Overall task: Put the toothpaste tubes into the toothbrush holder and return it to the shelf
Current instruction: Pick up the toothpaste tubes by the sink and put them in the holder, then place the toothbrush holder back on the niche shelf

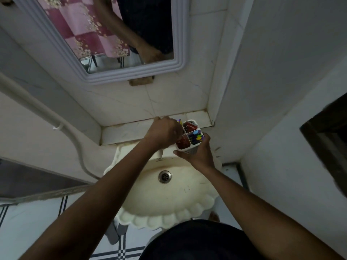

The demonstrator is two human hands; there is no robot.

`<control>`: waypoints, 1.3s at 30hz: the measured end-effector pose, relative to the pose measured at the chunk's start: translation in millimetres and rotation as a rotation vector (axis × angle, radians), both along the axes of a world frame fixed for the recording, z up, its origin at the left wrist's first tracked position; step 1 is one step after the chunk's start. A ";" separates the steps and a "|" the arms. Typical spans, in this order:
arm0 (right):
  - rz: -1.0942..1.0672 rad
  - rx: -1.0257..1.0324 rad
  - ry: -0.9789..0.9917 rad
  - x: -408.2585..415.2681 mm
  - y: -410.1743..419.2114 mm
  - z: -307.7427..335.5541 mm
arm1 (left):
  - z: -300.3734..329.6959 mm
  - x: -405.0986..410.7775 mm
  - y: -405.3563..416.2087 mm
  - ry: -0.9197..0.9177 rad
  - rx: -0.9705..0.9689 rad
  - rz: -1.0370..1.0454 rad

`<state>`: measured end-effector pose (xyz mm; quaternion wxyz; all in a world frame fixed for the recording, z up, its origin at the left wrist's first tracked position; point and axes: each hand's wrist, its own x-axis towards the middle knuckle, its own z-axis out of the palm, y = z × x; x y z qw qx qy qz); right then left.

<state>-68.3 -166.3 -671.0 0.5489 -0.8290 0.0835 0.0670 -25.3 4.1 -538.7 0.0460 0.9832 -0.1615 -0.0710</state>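
A white toothbrush holder (191,122) with four compartments is held above the back rim of the sink, just in front of the tiled shelf (131,129). My right hand (198,153) grips it from below and the right side. A red toothpaste tube (191,127) stands in the far compartment, another red tube (183,143) in the near one, and coloured toothbrushes (196,137) fill the right one. My left hand (164,133) is closed over the holder's left side, fingers at the near red tube; the left compartment is mostly hidden.
A cream scalloped sink (169,194) with a metal drain (164,176) lies below the hands. A white-framed mirror (112,34) hangs above the shelf. A white wall (262,91) closes the right side, and a pipe (65,128) runs down the left wall.
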 end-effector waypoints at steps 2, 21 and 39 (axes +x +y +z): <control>-0.017 -0.008 -0.017 -0.2 2.5 -1.7 | -2.2 -0.4 -1.5 -0.005 0.029 -0.010; -0.348 0.035 -0.373 1.5 -4.6 94.2 | 28.4 -23.1 37.0 -0.267 -0.651 0.187; -0.197 0.128 -0.830 -5.8 -92.6 362.5 | 216.0 -81.1 -45.1 -0.701 -0.658 0.261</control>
